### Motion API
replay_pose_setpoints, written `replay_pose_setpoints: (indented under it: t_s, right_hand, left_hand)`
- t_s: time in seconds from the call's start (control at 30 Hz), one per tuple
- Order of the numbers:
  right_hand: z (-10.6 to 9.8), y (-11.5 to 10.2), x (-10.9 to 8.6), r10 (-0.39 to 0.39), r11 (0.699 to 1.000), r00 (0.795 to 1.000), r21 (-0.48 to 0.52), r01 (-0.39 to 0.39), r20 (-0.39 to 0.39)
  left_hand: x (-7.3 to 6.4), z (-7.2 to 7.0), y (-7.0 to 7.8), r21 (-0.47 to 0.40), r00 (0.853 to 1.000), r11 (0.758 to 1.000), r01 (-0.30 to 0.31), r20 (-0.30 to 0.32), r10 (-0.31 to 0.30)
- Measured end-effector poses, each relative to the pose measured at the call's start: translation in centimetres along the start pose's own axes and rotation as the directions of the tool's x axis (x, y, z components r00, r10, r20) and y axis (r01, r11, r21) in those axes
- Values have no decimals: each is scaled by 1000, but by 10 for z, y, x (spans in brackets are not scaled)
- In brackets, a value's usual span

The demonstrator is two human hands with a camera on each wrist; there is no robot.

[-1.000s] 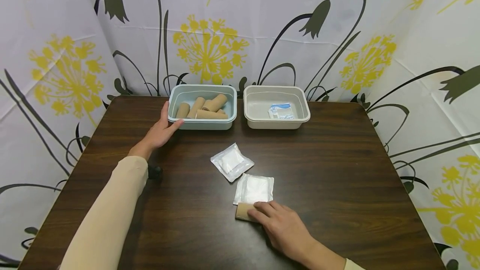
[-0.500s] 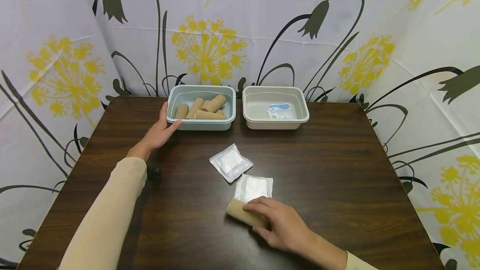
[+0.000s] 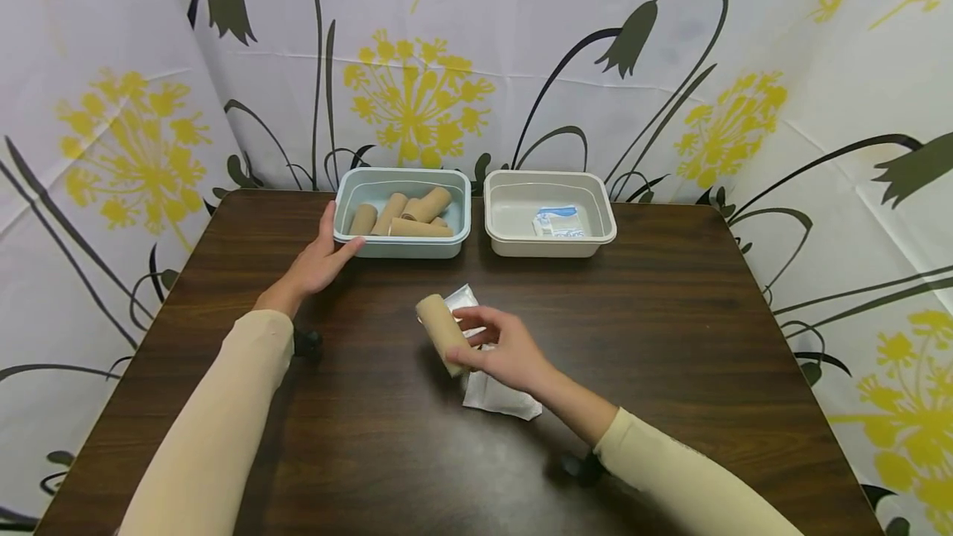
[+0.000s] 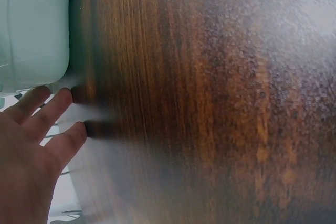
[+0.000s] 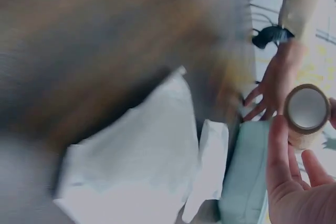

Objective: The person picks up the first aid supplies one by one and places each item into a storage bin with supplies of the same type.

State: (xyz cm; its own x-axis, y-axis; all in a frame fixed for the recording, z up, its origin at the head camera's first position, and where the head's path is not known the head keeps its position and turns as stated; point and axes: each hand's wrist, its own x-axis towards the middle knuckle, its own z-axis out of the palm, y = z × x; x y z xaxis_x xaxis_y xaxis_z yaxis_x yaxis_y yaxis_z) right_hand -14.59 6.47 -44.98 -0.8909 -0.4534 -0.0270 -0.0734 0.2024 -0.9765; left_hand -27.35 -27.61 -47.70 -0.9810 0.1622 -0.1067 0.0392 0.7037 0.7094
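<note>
A brown cardboard tube (image 3: 441,334) is pinched between the thumb and fingers of my right hand (image 3: 510,351), tilted above the table. In the right wrist view, the tube's round end (image 5: 307,108) faces the camera. Beneath it lie two flat white packets, one far (image 3: 459,298) and one near (image 3: 500,397), both partly covered by the tube and hand. My left hand (image 3: 316,265) rests at the left front corner of a light blue bin (image 3: 402,249), fingers extended along its side and thumb at the front. Several cardboard tubes (image 3: 419,227) lie inside that bin.
Right of the blue bin stands a beige bin (image 3: 547,248) with blue-and-white packets (image 3: 558,222) in it. Both are at the back edge of the dark wooden table (image 3: 685,313). A flower-patterned curtain (image 3: 536,48) hangs behind and around the sides.
My right hand has lifted the cardboard tube off the table beside the near packet and carried it forward and left, over the packets. My left hand stays at the blue bin.
</note>
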Motion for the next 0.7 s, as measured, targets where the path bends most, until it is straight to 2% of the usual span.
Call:
replay_pose_setpoints:
  t_s: [0.17,0.37,0.47,0.7]
  right_hand:
    - [4,-8,42,111,972,993,210,-102,-30]
    - [6,-19,89,156,928,985,353,-119,-79]
    - [9,-28,110,193,893,976,430,-133,-100]
    - [15,-40,145,263,825,951,549,-134,-163]
  left_hand:
    - [1,1,1,-8,1000,1000,-16,-7,16]
    - [0,1,3,-6,1000,1000,-16,0,16]
    - [-2,0,3,-8,1000,1000,-16,2,16]
    - [-3,0,2,-20,1000,1000,-22,-4,22]
